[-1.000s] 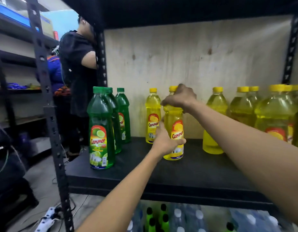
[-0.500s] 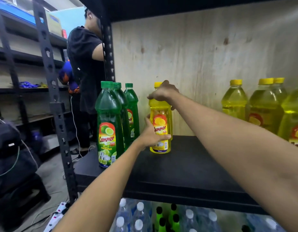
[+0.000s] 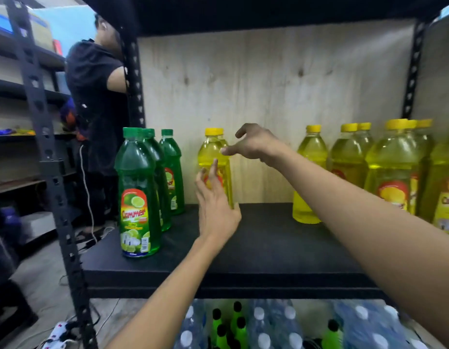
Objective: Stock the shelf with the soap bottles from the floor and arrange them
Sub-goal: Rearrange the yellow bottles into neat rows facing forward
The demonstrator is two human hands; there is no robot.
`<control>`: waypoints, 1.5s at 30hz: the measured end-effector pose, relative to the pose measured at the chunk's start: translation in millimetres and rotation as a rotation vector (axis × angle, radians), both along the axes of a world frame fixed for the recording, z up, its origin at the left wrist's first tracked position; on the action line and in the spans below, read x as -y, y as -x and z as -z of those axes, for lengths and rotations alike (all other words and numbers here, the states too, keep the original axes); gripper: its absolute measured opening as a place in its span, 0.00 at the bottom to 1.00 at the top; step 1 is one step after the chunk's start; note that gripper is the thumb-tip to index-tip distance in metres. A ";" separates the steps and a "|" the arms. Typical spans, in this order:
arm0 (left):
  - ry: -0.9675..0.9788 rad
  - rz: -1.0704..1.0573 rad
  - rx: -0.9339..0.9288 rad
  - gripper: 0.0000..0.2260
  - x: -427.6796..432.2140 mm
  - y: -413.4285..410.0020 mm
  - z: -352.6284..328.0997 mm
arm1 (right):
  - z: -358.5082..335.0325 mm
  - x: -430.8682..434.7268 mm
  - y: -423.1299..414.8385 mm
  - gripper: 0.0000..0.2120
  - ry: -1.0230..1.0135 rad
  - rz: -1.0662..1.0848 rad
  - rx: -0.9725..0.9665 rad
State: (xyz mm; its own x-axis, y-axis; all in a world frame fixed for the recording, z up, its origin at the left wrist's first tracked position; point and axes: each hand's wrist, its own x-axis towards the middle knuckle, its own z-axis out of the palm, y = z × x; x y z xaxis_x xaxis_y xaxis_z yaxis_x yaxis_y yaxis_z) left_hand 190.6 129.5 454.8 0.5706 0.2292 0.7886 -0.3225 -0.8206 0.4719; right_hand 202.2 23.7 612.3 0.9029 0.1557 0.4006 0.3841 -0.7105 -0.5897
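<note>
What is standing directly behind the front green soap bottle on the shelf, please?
Two more green bottles line up behind the front green bottle toward the plywood back panel. The front bottle covers most of the middle one, so its label is hidden.

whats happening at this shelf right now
A person is stocking a black shelf with soap bottles. Both hands are open beside a pair of yellow bottles standing near the back panel: the left hand in front of them, the right hand by their necks, neither gripping. Three green lime bottles stand in a row to the left, and more yellow bottles are grouped on the right.
</note>
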 end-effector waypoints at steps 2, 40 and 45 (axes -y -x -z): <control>-0.088 0.090 0.119 0.44 35.3 14.2 -2.9 | -1.0 53.2 26.3 0.25 0.035 0.122 0.192; 0.143 -0.023 -0.417 0.55 46.4 71.4 -4.2 | 40.7 21.6 65.3 0.34 -0.198 0.069 0.249; 0.149 -0.053 -0.473 0.53 -2.8 79.1 -6.7 | 40.2 -33.4 65.3 0.28 -0.186 0.001 0.219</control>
State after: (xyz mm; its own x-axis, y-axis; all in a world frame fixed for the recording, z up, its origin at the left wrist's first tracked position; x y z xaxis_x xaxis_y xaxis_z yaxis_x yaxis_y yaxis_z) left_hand 111.5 132.3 461.5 0.8424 0.3576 0.4031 -0.0050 -0.7428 0.6695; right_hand 136.9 57.1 572.0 0.7922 0.0601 0.6073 0.5157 -0.5980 -0.6135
